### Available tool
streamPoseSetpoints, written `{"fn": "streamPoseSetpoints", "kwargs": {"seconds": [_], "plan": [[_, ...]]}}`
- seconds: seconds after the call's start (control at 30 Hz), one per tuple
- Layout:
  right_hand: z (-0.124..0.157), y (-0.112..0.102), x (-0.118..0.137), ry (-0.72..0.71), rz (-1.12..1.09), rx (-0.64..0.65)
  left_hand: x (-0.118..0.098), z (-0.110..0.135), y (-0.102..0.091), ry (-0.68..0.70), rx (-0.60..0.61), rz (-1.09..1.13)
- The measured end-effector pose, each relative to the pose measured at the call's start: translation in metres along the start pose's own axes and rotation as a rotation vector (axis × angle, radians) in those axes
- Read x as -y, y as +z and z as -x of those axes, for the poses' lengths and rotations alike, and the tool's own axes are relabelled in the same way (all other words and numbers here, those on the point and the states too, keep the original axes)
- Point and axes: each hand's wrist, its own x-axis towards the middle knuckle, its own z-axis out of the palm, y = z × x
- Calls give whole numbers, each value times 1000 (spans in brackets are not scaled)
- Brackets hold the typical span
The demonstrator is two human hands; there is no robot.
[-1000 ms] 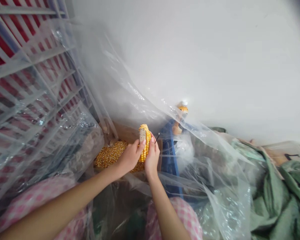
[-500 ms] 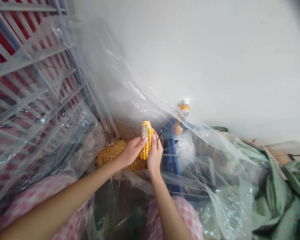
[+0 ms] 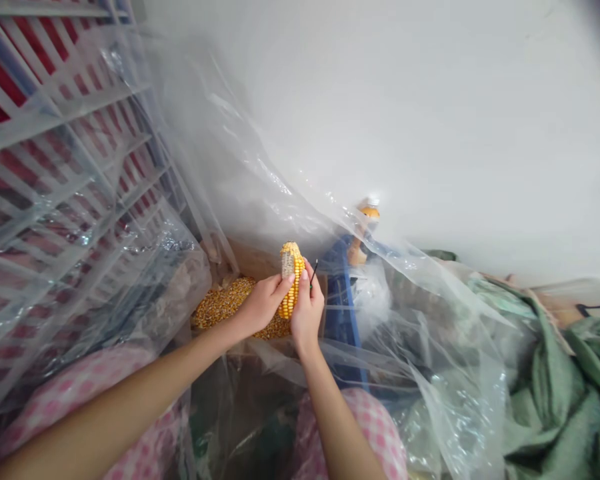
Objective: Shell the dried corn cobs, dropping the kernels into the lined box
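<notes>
From the corn cob (image 3: pixel 295 287), your left hand (image 3: pixel 260 305) has room toward 8 o'clock, over the kernels (image 3: pixel 225 301), short of your left knee (image 3: pixel 107 370). A clear plastic sheet (image 3: pixel 280 181) slants from 11 to 4 o'clock, obstructing outward reach. The blue crate (image 3: pixel 341 323) blocks 4 o'clock, the slatted rack (image 3: pixel 60 120) 10, the white wall (image 3: pixel 430 113) 1, your right knee (image 3: pixel 373 417) 5.
</notes>
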Motion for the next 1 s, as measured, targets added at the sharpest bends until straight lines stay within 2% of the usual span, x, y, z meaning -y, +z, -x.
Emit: {"fn": "streamPoseSetpoints", "kwargs": {"seconds": [0.27, 0.47, 0.7, 0.77, 0.9, 1.0], "plan": [[2, -1, -1, -22, 34, 3, -1, 0, -2, -3, 3, 58], [-1, 0, -3, 25, 36, 6, 0, -2, -1, -61, 10, 89], [1, 3, 3, 63, -34, 26, 2, -4, -4, -94, -39, 113], [0, 3, 6, 88, -73, 35, -1, -4, -7, -124, -18, 103], [-3, 0, 7, 95, -88, 33, -8, -4, -13, -106, 100, -8], [-1, -2, 5, 70, -47, 26, -9, -3, -12, -126, 94, -24]]}}
